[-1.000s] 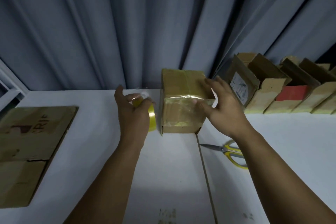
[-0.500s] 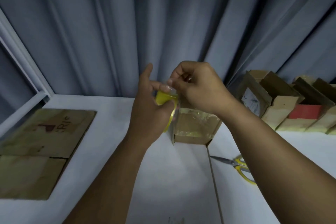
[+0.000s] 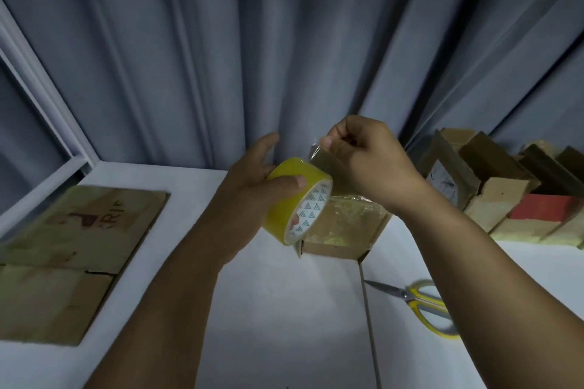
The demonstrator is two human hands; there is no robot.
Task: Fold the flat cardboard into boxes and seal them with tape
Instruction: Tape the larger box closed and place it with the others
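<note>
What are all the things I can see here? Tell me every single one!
Yellow roll of sticky tape: one, yellow, held above the table.
Clear tape strip: one, see-through, pulled from the roll.
Small taped cardboard box: one, brown, on the table behind the roll.
Flat cardboard sheet: one, brown, lying at the left.
Yellow-handled metal scissors: one pair, yellow and grey, on the table at the right.
Open cardboard boxes: several, brown, one red-faced, in a row at the far right.
White table: one, white, under everything.
Grey curtain: grey, behind.
Left hand: grips the roll.
Right hand: pinches the strip's end.
</note>
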